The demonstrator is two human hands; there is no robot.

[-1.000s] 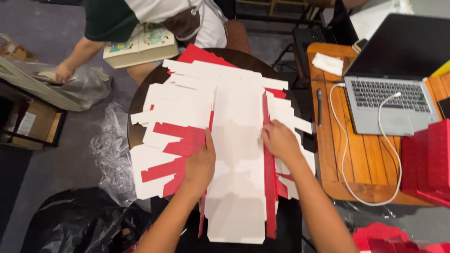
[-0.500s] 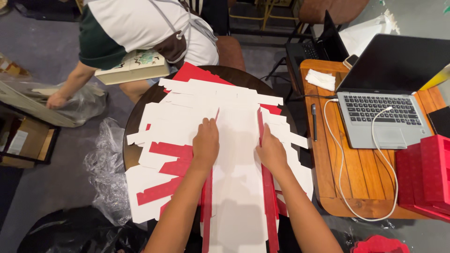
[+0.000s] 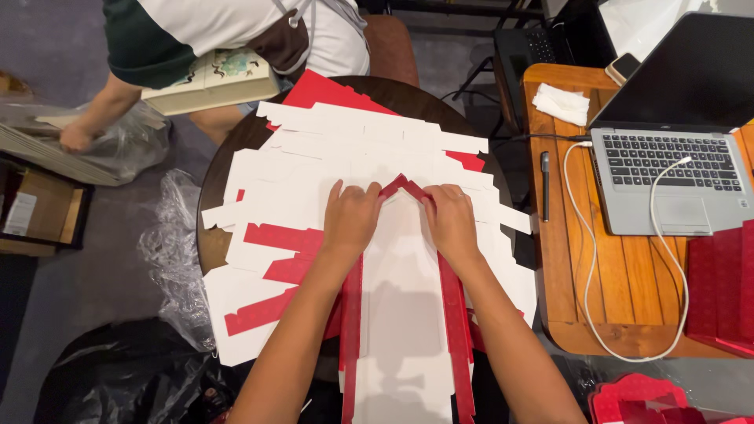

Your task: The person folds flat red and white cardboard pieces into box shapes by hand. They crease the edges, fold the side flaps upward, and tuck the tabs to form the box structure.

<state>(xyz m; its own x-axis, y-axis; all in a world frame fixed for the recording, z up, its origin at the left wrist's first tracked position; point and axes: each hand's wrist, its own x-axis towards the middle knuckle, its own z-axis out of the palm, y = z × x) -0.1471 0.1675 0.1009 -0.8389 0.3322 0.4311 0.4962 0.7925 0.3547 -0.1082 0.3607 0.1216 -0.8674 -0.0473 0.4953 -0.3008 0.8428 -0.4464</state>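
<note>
A long flat cardboard box blank (image 3: 402, 314), white inside and red outside, lies on a heap of similar blanks (image 3: 298, 180) on a round dark table (image 3: 216, 243). My left hand (image 3: 351, 220) and my right hand (image 3: 451, 220) press on its far end. Both pinch the red side flaps (image 3: 404, 187), which are folded inward and meet in a peak between my fingertips. The blank's red edges (image 3: 454, 330) run back along both sides toward me.
Another person (image 3: 228, 31) bends at the far left, with a hand (image 3: 75, 140) on plastic-wrapped sheets. A wooden side table (image 3: 620, 306) at right holds a laptop (image 3: 667, 169), white cable, pen (image 3: 544, 184) and tissue. Red boxes (image 3: 722, 290) stand far right. Plastic bags (image 3: 169, 251) lie on the floor.
My hands slid up the blank away from me and came closer together. The red side flaps, flat before, are now folded inward at the far end. The view shifted forward.
</note>
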